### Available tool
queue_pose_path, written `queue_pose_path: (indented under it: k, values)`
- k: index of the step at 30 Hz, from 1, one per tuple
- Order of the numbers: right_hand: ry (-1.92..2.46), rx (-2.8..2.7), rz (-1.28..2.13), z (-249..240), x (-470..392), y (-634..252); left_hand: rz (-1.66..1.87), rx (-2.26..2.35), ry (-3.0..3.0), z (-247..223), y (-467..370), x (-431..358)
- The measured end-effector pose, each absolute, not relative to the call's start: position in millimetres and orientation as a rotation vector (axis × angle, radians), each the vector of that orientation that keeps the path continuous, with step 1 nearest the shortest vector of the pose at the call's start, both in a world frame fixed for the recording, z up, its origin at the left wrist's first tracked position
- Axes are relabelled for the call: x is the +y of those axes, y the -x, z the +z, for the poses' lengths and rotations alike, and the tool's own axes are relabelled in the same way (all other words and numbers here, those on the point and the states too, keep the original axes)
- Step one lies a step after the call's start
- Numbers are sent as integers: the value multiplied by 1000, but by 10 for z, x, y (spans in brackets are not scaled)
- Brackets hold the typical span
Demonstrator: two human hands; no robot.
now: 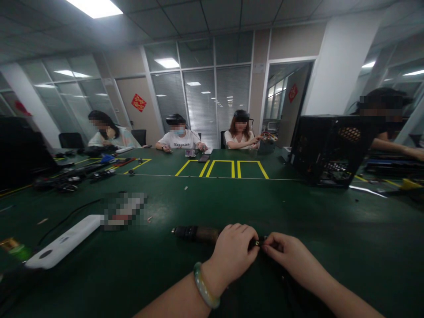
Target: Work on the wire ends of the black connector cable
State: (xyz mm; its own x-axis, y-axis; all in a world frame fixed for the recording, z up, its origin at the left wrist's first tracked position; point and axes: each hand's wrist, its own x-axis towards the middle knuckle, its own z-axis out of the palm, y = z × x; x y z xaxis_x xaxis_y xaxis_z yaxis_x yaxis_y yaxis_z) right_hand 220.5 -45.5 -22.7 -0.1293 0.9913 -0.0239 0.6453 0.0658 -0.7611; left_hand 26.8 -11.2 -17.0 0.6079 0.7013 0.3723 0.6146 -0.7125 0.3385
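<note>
A dark cylindrical tool [198, 234] with a metal tip pointing left lies low over the green table [159, 274]. My left hand [236, 247], with a green bangle at its wrist, is wrapped round the tool's right end, fingers closed. Close beside it on the right, my right hand [281, 249] pinches at the same end, its fingertips near a small brass-coloured piece [257, 243]. What exactly the right fingertips hold is too small and dark to tell. Below the hands, a dark cable-like shape is hard to make out.
A white power strip [66, 243] lies at the left, near a green-and-gold item [15, 249]. Dark cables [62, 179] are heaped farther back. A black computer case [331, 150] stands at the back right. Several people sit across the table; another person [384, 110] is at the right.
</note>
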Motion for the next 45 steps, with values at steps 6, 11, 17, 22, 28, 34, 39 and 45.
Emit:
queue_pose_path:
  k: [6,11,17,22,28,34,39,45]
  values:
    - [1622,-1820,894,-209,-467,-2197,744,1037,-2677,-191,-266,-99]
    - [1617,-1814,915,-222,-455,-2211,727,1089,-2651,-179,-270,-104]
    - [1610,-1844,868,-285,-437,-2230,653,1116,-2683,-149,-270,-112]
    - [1607,-1830,872,-331,-425,-2250,700,1089,-2675,-166,-267,-108]
    - [1618,-1827,887,-297,-428,-2239,731,1086,-2638,-173,-263,-104]
    - [1620,-1821,891,-293,-432,-2233,720,1107,-2644,-183,-271,-103]
    - [1642,-1816,910,-309,-434,-2239,716,1111,-2646,-202,-273,-96]
    - [1630,-1838,869,-277,-425,-2221,724,1097,-2651,-207,-268,-92]
